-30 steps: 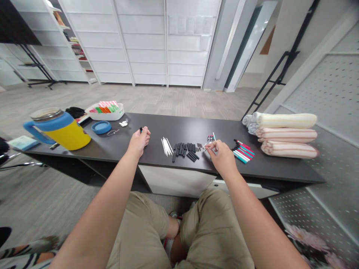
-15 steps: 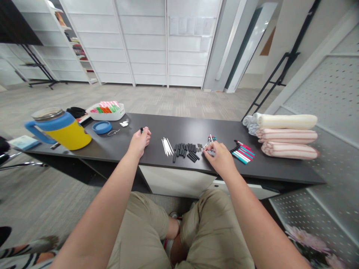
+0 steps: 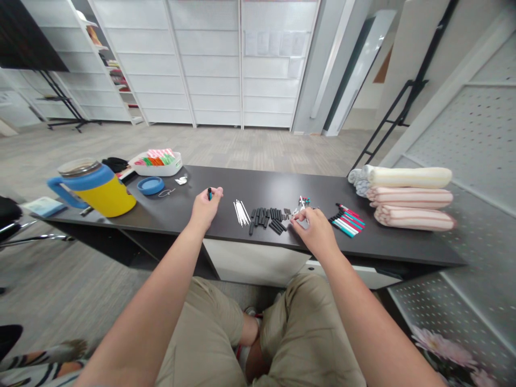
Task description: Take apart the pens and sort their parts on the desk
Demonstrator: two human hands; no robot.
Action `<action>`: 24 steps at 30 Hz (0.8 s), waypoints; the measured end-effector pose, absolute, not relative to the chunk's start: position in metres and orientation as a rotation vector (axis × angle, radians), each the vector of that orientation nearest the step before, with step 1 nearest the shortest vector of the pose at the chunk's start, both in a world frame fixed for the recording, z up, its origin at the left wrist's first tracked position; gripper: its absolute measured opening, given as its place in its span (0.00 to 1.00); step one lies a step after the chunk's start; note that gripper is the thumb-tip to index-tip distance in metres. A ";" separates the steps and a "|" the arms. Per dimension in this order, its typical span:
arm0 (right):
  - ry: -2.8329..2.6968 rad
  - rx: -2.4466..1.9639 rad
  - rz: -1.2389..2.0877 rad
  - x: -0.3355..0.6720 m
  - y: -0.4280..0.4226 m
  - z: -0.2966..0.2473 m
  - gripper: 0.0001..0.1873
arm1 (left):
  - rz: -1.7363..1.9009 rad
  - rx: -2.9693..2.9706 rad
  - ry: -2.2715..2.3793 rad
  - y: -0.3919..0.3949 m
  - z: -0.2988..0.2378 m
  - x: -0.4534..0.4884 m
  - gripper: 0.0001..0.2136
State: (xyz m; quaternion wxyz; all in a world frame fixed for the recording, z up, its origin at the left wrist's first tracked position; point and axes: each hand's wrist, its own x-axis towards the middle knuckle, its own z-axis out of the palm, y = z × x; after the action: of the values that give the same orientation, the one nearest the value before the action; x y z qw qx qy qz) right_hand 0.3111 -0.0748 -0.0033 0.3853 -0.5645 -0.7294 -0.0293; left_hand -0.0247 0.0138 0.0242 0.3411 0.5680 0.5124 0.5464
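Observation:
My left hand (image 3: 205,209) is closed above the dark tabletop, around a small black-and-teal marker (image 3: 210,194) whose rest is hidden in the fist. Over the small parts, my right hand (image 3: 312,226) has thumb and fingers pinched together; what lies between them is too small to make out. A thin white stick (image 3: 302,201) stands out just beyond these fingers. To their left are black marker caps (image 3: 264,215) in rows and small grey pieces (image 3: 286,211). White sticks (image 3: 242,213) lie between my hands. Black-ended markers (image 3: 349,219) in red, white and teal lie right of my right hand.
Rolled towels (image 3: 411,196) are stacked at the right end. At the left stand a yellow-and-blue mug (image 3: 108,196), a blue lid (image 3: 150,186) and a white tray (image 3: 161,170) of colourful packets. Small teal-and-red pieces (image 3: 307,201) lie behind my right hand.
My left hand has turned and shifted slightly right, so the teal part of the marker now shows. My right hand stays at the small parts, its fingers moving slightly. The view has tilted a little.

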 end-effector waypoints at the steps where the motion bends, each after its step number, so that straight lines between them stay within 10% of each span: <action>1: -1.857 -1.408 -0.072 0.307 -0.077 -0.002 0.14 | 1.399 1.526 1.325 0.005 0.027 -0.017 0.19; 24: -1.870 -1.190 -0.188 0.241 -0.131 0.017 0.08 | 1.121 1.410 1.044 -0.094 0.025 0.066 0.14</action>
State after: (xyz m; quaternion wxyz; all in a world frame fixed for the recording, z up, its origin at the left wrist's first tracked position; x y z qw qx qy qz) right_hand 0.2413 -0.1315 0.0175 0.4426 -0.4798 -0.7538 -0.0757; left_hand 0.0655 -0.0938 0.0252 0.5053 0.5844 0.4329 0.4645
